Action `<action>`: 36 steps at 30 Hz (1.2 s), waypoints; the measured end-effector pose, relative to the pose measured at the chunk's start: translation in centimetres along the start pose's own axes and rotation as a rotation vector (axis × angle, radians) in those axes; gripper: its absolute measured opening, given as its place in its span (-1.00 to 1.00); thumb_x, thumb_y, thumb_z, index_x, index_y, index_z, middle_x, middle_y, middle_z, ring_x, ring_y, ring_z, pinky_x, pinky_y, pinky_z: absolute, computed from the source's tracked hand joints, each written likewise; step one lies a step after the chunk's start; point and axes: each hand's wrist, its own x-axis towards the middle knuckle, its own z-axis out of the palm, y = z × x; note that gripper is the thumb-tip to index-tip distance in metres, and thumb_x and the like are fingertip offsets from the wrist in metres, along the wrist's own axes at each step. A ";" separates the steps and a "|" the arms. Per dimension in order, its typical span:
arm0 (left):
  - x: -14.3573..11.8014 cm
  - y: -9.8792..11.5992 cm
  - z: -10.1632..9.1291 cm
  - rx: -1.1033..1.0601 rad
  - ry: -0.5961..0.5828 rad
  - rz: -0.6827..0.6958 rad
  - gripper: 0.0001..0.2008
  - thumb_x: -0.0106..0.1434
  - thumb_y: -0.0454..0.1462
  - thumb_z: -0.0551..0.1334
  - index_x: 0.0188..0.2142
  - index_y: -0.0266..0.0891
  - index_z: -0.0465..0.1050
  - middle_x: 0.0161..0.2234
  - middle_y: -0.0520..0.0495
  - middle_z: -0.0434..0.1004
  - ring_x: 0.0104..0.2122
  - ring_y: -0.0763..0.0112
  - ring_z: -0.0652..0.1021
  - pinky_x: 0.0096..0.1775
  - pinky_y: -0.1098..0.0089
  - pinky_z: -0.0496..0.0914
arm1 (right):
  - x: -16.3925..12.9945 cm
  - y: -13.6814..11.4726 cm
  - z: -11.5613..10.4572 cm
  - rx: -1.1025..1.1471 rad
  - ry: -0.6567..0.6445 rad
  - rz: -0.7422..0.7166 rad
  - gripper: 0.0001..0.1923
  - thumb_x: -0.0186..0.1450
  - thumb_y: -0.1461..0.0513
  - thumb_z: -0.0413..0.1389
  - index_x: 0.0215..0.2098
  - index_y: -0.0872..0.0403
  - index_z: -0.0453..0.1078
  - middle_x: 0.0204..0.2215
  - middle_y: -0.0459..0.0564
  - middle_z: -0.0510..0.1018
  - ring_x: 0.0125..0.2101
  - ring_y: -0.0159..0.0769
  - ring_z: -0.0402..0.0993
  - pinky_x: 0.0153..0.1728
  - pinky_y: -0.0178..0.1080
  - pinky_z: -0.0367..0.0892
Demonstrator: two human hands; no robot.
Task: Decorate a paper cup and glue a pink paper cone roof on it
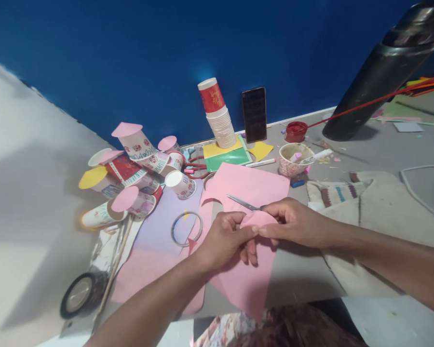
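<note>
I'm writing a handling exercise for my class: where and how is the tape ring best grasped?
Probably pinch the tape ring by its left rim from above: it lies flat, mostly on lilac paper, its centre is open, and a reddish scrap crowds its near right.

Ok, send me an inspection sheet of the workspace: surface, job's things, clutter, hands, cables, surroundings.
Surface: grey tabletop, partly covered by a lavender sheet and pink paper.
Job's things: rounded pink piece; scissors by the right hand, handles hidden.
Clutter: decorated cups, cup stack, black tape roll.
Hands: left hand and right hand both pinch the pink piece.
Cables: white cord-like loop, far right.
Surroundings: blue wall; phone upright before it.
</note>
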 end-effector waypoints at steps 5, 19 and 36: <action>-0.1 0.2 -0.1 -0.017 -0.029 0.022 -0.57 0.19 0.01 0.47 -0.37 -0.35 0.52 -0.64 -0.11 0.58 -0.67 0.40 0.57 -0.62 0.53 0.36 | -0.2 -0.1 -0.2 0.039 -0.039 -0.004 -0.61 0.34 -0.03 0.20 -0.46 0.09 0.46 -0.58 -0.07 0.57 -0.53 -0.34 0.44 -0.46 -0.29 0.32; 0.1 0.6 0.9 0.067 0.128 0.009 -0.79 0.11 -0.21 0.40 -0.46 -0.28 0.45 -0.69 0.00 0.51 -0.70 0.45 0.53 -0.61 0.53 0.35 | 0.1 -0.5 0.2 -0.124 0.116 -0.008 -0.83 0.17 0.20 0.17 -0.27 0.08 0.43 -0.37 -0.08 0.55 -0.36 -0.28 0.44 -0.38 -0.29 0.29; -0.1 -0.1 1.6 0.206 0.159 0.009 -0.78 0.15 -0.26 0.33 -0.54 -0.21 0.34 -0.69 0.04 0.49 -0.68 0.49 0.51 -0.58 0.52 0.35 | 0.0 -0.1 0.9 -0.299 0.174 -0.048 -0.86 0.12 0.38 0.08 -0.38 0.04 0.38 -0.49 -0.18 0.50 -0.47 -0.38 0.32 -0.46 -0.32 0.15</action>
